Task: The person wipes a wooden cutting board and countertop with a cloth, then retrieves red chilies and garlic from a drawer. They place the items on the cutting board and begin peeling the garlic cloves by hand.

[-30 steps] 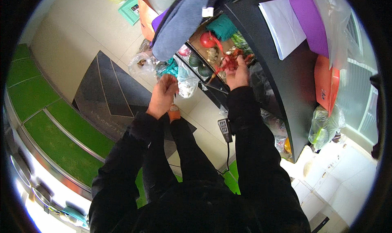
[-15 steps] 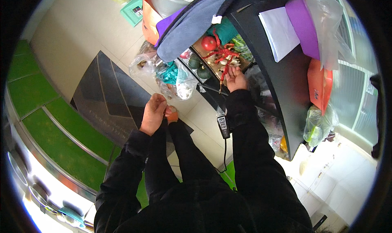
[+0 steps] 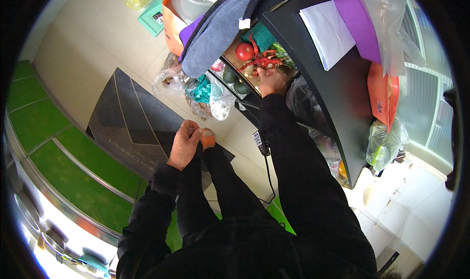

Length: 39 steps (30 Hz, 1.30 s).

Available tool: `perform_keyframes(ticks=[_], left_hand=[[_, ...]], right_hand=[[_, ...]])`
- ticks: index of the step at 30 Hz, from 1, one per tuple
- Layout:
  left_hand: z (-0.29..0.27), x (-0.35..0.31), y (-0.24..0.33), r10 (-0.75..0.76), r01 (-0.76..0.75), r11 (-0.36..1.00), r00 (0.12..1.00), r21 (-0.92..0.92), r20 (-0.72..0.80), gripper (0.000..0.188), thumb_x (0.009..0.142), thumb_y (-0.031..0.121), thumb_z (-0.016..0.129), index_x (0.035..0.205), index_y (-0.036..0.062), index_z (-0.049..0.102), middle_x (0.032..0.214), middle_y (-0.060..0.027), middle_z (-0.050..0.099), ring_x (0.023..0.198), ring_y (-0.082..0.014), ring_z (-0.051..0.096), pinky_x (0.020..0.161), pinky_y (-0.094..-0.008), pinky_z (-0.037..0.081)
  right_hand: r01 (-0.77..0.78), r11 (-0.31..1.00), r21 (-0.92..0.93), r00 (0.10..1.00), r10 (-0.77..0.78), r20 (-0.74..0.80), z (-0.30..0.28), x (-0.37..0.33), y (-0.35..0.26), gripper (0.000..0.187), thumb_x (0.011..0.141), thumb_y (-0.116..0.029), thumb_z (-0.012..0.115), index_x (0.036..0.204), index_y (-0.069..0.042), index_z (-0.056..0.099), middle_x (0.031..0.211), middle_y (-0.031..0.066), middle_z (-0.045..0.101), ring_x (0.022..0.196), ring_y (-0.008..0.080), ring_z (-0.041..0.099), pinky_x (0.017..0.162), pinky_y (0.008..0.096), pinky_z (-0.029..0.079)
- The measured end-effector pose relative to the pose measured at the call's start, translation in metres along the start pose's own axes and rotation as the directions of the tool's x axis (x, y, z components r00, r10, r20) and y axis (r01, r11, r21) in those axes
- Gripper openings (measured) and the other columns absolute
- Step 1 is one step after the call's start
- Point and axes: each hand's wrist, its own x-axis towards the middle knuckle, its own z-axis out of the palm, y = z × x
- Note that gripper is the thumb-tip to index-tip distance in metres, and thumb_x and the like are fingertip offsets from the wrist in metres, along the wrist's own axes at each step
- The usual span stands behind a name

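My right hand (image 3: 272, 81) reaches into a low shelf tray (image 3: 230, 63) under the black counter, its fingers curled on a bunch of red chillies (image 3: 262, 63). A red tomato (image 3: 245, 50) lies just left of the chillies, and two dark green round vegetables (image 3: 235, 81) sit at the tray's front. My left hand (image 3: 185, 144) hangs lower, by my knee and beside an orange sock (image 3: 208, 141). Its fingers are pinched together, with nothing visible in them. Both sleeves are black.
A grey-blue towel (image 3: 220, 29) drapes over the counter's end. Plastic bags (image 3: 210, 95) lie on the floor by a dark mat (image 3: 129, 127). The black counter (image 3: 342, 93) bears white paper (image 3: 325, 32) and an orange packet (image 3: 383, 95). Green steps (image 3: 44, 142) lie left, and a black cable (image 3: 261, 144) runs down by my leg.
My left hand has dropped from the plastic bags down to my knee. My right hand has moved the red chillies from above the shelf down into the tray.
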Motion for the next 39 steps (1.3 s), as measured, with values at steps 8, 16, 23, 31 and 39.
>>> perform_keyframes(ticks=[8, 16, 23, 31, 39], left_hand=[[-0.004, -0.007, 0.004, -0.084, 0.086, 0.990, 0.996, -0.113, 0.022, 0.013, 0.100, 0.012, 0.058, 0.099, -0.0012, 0.058, 0.080, 0.0012, 0.054, 0.075, -0.0065, 0.049, 0.068, -0.0235, 0.043], [0.016, 0.006, 0.039, -0.120, 0.130, 0.977, 0.990, -0.168, 0.068, 0.020, 0.104, 0.017, 0.051, 0.105, 0.0013, 0.064, 0.074, 0.0046, 0.049, 0.058, -0.0023, 0.039, 0.051, -0.0192, 0.030], [0.042, 0.026, 0.073, -0.015, 0.061, 0.950, 0.988, -0.306, 0.151, 0.024, 0.104, 0.017, 0.050, 0.118, -0.0015, 0.058, 0.088, -0.0006, 0.055, 0.066, -0.0059, 0.048, 0.060, -0.0227, 0.045], [0.051, 0.022, 0.062, 0.039, 0.308, 0.570, 0.916, -0.762, 0.399, 0.053, 0.108, 0.043, 0.030, 0.138, 0.0024, 0.046, 0.128, -0.0132, 0.059, 0.112, -0.0250, 0.061, 0.097, -0.0431, 0.050], [0.051, 0.008, 0.050, 0.139, 0.397, 0.355, 0.873, -0.846, 0.468, 0.065, 0.107, 0.049, 0.021, 0.144, 0.0004, 0.042, 0.146, -0.0197, 0.049, 0.131, -0.0350, 0.051, 0.111, -0.0519, 0.039]], right_hand=[[-0.149, 0.736, 0.660, 0.986, 0.157, 0.047, -0.008, 0.017, -0.002, 0.020, 0.095, -0.016, 0.068, 0.104, 0.002, 0.071, 0.098, 0.0112, 0.071, 0.086, 0.0201, 0.065, 0.079, 0.0352, 0.050], [-0.206, 0.499, 0.842, 0.978, 0.073, 0.195, -0.053, -0.028, -0.022, 0.024, 0.093, -0.013, 0.069, 0.111, 0.003, 0.069, 0.098, 0.0036, 0.070, 0.086, 0.0124, 0.061, 0.080, 0.0289, 0.047], [-0.087, 0.679, 0.729, 0.912, -0.240, 0.333, -0.077, -0.090, -0.031, 0.015, 0.098, -0.013, 0.060, 0.097, -0.004, 0.070, 0.085, -0.0052, 0.061, 0.081, 0.0051, 0.052, 0.076, 0.0228, 0.043], [0.052, 0.649, 0.759, 0.875, -0.396, 0.279, -0.083, -0.136, -0.020, 0.014, 0.092, -0.012, 0.067, 0.088, 0.001, 0.066, 0.079, 0.0031, 0.057, 0.071, 0.0107, 0.054, 0.065, 0.0285, 0.044], [0.017, 0.655, 0.755, 0.864, -0.389, 0.318, -0.104, -0.146, -0.016, 0.011, 0.090, -0.010, 0.069, 0.086, 0.000, 0.066, 0.082, 0.0018, 0.056, 0.073, 0.0093, 0.053, 0.068, 0.0269, 0.044]])
